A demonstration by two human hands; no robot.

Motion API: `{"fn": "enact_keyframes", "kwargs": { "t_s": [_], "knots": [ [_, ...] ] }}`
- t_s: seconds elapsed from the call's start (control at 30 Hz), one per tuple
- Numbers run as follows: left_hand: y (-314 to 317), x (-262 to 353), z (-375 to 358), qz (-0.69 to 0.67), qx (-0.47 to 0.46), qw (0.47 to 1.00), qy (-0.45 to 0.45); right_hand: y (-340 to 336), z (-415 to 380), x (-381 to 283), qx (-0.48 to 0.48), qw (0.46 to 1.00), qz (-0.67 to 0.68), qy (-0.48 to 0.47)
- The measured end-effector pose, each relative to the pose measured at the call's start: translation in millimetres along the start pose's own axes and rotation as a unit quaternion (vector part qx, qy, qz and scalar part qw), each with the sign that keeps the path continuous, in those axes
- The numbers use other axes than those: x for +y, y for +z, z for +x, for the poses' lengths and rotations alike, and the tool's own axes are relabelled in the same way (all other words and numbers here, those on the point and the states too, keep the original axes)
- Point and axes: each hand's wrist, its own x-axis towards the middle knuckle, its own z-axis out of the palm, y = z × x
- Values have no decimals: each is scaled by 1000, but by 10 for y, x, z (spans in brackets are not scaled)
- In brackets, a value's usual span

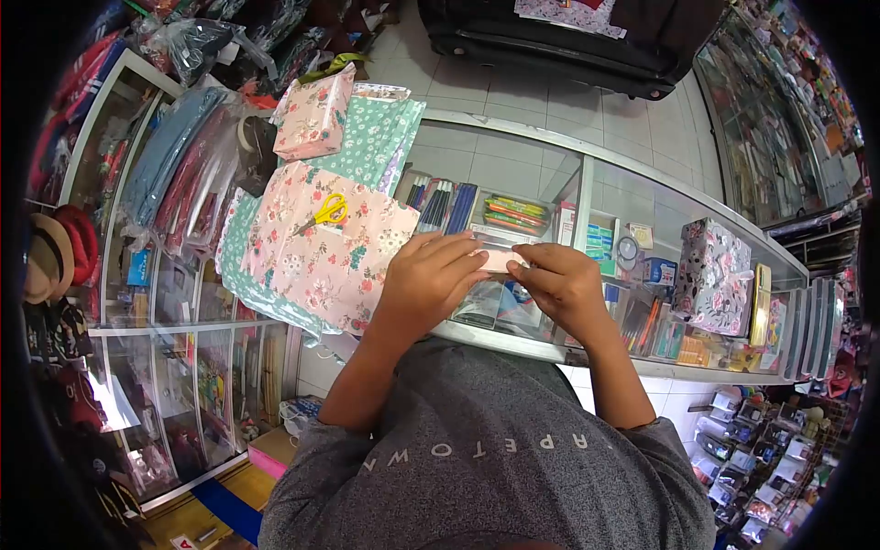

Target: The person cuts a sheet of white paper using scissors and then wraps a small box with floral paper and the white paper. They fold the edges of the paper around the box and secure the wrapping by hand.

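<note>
Over the glass counter, both my hands pinch a small pale-pink folded strip (498, 260), which looks like paper. My left hand (426, 275) is closed on its left end, fingers laid along it. At the other end, the thumb and fingers of my right hand (561, 282) grip it. Left of my left hand lies pink floral wrapping paper (316, 266), with yellow-handled scissors (325, 213) on top. Behind it a box wrapped in pink floral paper (314, 115) rests on green floral sheets (376, 133). Fingers partly hide the strip.
The glass display counter (513, 137) holds pens, pencils and small boxes. A grey floral box (712, 275) and a yellow-gold phone (761, 304) stand at its right. Glass cabinets (174, 367) with packed clothes are at left. A black suitcase-like bag (559, 46) lies beyond the counter.
</note>
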Motion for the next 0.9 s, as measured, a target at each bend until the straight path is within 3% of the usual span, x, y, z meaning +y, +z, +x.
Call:
{"fn": "enact_keyframes", "kwargs": {
  "t_s": [0.13, 0.43, 0.63, 0.8, 0.9],
  "knots": [
    [-51, 22, 49, 19, 2, 999, 36, -41, 50, -34, -9, 1000, 16, 15],
    [-598, 191, -59, 72, 26, 997, 10, -88, 438, -321, -10, 997, 69, -43],
    [-1118, -78, -288, 122, 48, 991, -40, 315, 932, -592, -9, 991, 68, -113],
    [-1449, -456, -596, 179, 71, 977, -94, 944, 1304, -792, -6, 986, 120, -112],
    [-1532, -728, -848, 147, 69, 977, -139, 1391, 1400, -869, -52, 987, 115, -97]
  ]
}}
